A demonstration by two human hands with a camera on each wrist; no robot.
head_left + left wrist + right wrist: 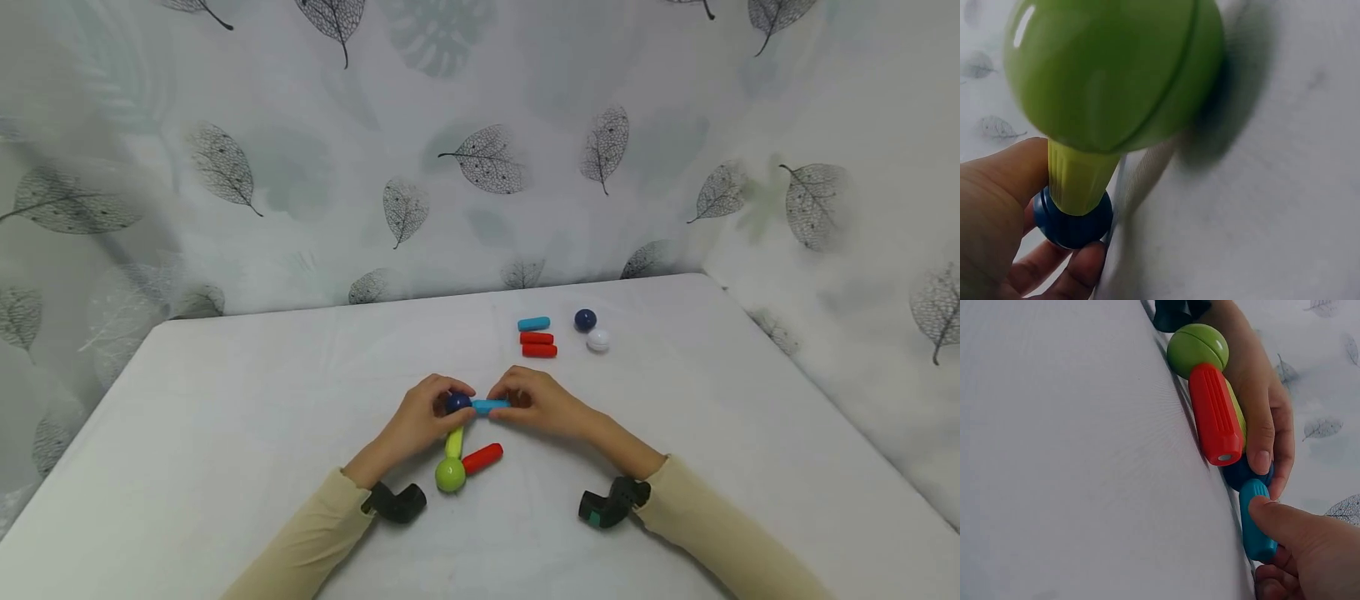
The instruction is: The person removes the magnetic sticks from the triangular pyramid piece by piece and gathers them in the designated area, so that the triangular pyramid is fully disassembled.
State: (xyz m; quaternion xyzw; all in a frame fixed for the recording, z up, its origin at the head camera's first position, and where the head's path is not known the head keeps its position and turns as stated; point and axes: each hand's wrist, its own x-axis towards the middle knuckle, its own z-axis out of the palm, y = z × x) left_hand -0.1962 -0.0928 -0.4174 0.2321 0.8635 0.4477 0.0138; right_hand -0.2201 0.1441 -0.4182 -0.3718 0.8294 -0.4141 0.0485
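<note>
My left hand pinches a dark blue ball between thumb and fingers. A yellow rod runs from that ball down to a green ball, and a red rod sticks out from the green ball up to the right. My right hand holds a light blue rod by its far end, its near end right at the dark blue ball. In the right wrist view a small metal disc shows in the free end of the red rod.
On the white table, beyond my right hand, lie another light blue rod and two red rods. A second dark blue ball and a white ball sit to their right. Leaf-patterned cloth hangs behind.
</note>
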